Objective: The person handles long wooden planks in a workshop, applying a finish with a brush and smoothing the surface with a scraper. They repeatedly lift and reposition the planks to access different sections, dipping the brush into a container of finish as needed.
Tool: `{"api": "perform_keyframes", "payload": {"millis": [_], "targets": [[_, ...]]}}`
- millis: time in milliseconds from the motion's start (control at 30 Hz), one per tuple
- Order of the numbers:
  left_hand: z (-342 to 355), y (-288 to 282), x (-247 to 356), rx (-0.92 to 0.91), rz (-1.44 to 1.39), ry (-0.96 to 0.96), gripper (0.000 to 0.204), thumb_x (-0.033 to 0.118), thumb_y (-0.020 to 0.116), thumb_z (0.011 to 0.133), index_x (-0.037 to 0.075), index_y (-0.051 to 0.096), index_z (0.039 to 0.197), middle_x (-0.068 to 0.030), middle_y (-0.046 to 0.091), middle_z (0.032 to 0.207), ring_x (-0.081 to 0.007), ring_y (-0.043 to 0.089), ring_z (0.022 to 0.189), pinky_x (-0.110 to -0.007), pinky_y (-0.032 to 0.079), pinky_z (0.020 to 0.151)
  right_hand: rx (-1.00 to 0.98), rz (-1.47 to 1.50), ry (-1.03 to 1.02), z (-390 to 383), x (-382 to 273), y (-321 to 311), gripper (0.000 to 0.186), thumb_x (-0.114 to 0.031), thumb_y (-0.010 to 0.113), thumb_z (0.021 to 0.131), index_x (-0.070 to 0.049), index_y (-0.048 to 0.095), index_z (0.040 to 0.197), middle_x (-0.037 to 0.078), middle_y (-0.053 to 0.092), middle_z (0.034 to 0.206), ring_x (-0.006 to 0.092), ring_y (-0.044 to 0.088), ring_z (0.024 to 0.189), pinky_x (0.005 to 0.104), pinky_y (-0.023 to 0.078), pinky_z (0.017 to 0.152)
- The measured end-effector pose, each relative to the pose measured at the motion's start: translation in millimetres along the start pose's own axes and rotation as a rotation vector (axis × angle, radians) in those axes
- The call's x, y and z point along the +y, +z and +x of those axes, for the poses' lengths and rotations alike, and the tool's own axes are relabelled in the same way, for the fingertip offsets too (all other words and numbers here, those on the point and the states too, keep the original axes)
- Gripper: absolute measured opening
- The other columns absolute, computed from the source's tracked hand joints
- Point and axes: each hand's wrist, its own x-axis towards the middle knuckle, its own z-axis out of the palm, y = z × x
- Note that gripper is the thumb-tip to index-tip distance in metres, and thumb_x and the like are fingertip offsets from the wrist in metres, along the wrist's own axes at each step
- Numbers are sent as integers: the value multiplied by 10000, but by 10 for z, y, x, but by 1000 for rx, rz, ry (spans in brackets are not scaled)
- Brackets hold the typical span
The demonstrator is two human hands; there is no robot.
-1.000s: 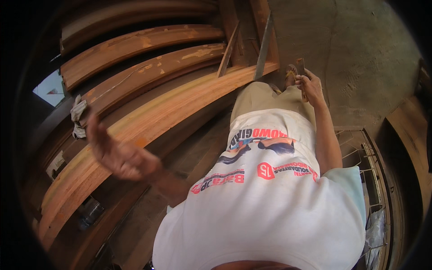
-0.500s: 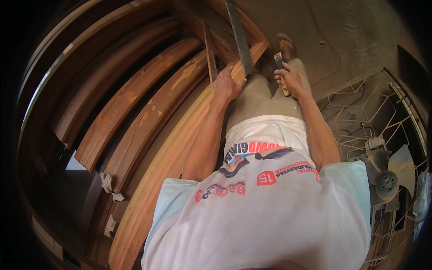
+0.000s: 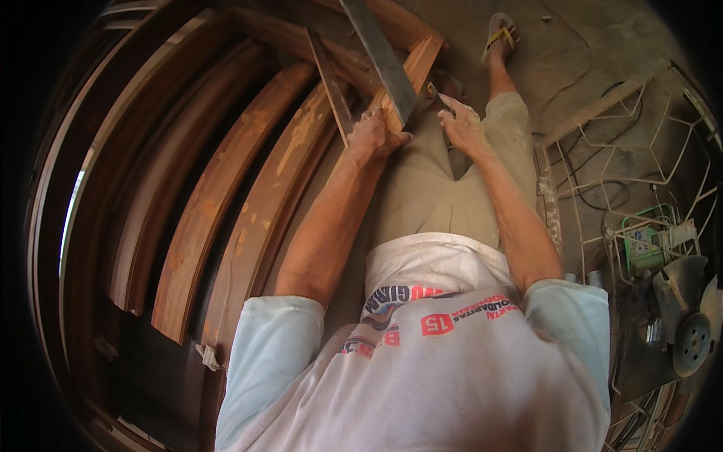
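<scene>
My left hand (image 3: 371, 137) is closed on the near part of a light orange wooden board (image 3: 419, 59), just below the lower end of a long grey flat blade-like strip (image 3: 370, 59) that crosses it. A narrow wooden slat (image 3: 327, 79) stands just left of that hand. My right hand (image 3: 465, 126) is closed on a scraper (image 3: 435, 93) with a flat blade; its handle is largely hidden by my fingers. It is held over my legs, a short way right of the board.
Several curved brown wooden boards (image 3: 252, 211) with patchy filler fill the left, with a crumpled rag (image 3: 211, 355) among them. At right are a wire grille (image 3: 617, 151), fan blades (image 3: 678, 294) and a green-framed device (image 3: 642, 245). My sandalled foot (image 3: 501, 41) rests on the dusty floor (image 3: 557, 45).
My left hand has moved from low at the left up onto the board. My right hand with the scraper has shifted inward, toward the board. My right leg now stretches farther forward.
</scene>
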Motion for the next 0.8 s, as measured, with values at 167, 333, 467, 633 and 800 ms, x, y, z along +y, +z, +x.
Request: {"api": "perform_keyframes", "payload": {"millis": [167, 333, 467, 633, 800], "targets": [[285, 147, -79, -174, 46, 61, 1121, 441, 852, 762, 20, 247, 1607, -303, 477, 1486, -454, 498, 1371, -455, 443, 1139, 68, -105, -262, 272, 392, 237, 428, -109, 547, 960, -31, 602, 1377, 235, 674, 1239, 417, 627, 1176, 478, 513, 998], [322, 211, -95, -171, -22, 143, 1014, 284, 794, 793, -3, 237, 1590, -387, 468, 1398, -541, 509, 1295, -499, 457, 1102, 60, -260, -308, 527, 651, 269, 473, -73, 521, 973, -126, 565, 1441, 192, 661, 1008, 396, 656, 988, 493, 530, 905], [267, 185, -131, -137, -89, 210, 979, 219, 764, 793, -14, 234, 1582, -407, 458, 1369, -554, 509, 1270, -526, 460, 1075, -28, -382, -286, 610, 610, 273, 517, -29, 527, 956, -133, 553, 1461, 173, 652, 1068, 376, 653, 1026, 479, 536, 923], [253, 147, -111, -148, -71, 221, 984, 217, 769, 795, -21, 227, 1580, -397, 457, 1373, -553, 477, 1300, -538, 421, 1111, -121, -605, -334, 629, 755, 297, 631, 48, 554, 898, -153, 524, 1496, 147, 632, 1127, 351, 625, 1094, 464, 532, 950], [279, 221, -156, -138, -72, 204, 989, 223, 771, 798, -15, 221, 1584, -367, 451, 1392, -539, 463, 1307, -532, 406, 1131, -178, -578, -308, 713, 779, 60, 661, 50, 566, 904, -197, 521, 1515, 133, 626, 1169, 341, 603, 1133, 457, 529, 967]]}}
